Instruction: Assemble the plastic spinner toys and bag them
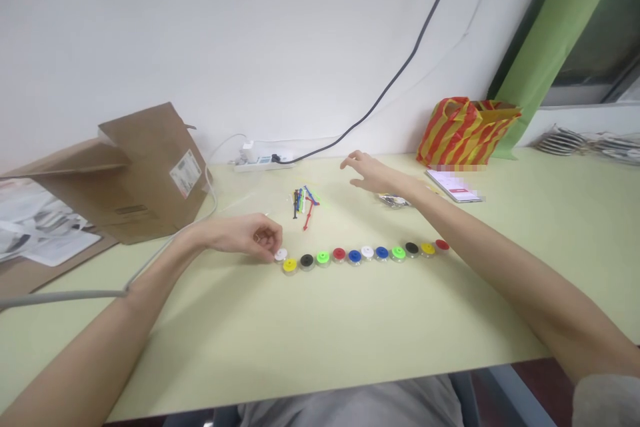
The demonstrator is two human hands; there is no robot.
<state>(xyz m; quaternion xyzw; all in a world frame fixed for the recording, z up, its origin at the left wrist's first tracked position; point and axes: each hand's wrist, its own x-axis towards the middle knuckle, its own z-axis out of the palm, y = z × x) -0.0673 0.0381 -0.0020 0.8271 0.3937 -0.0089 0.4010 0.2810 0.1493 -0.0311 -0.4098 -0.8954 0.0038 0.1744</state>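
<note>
My left hand [253, 238] is closed, with thumb and fingertips at a small round disc with a white top [281, 254] at the left end of a row. Yellow [290, 265], black [307, 260], green [323, 257] and red [339, 253] discs follow to its right, with several more, all on clear bases. My right hand [370, 172] is held out beyond the row, fingers apart and nothing in them. To the left of it lies a loose pile of small coloured plastic sticks [300, 201], with a red stick [308, 215] at its near side.
An open cardboard box [145, 180] stands on the left, a cable passing in front. A power strip [265, 160] sits by the wall. At the right are a striped bag [460, 133], a phone [453, 185] and a small clear packet [393, 200] partly behind my right forearm.
</note>
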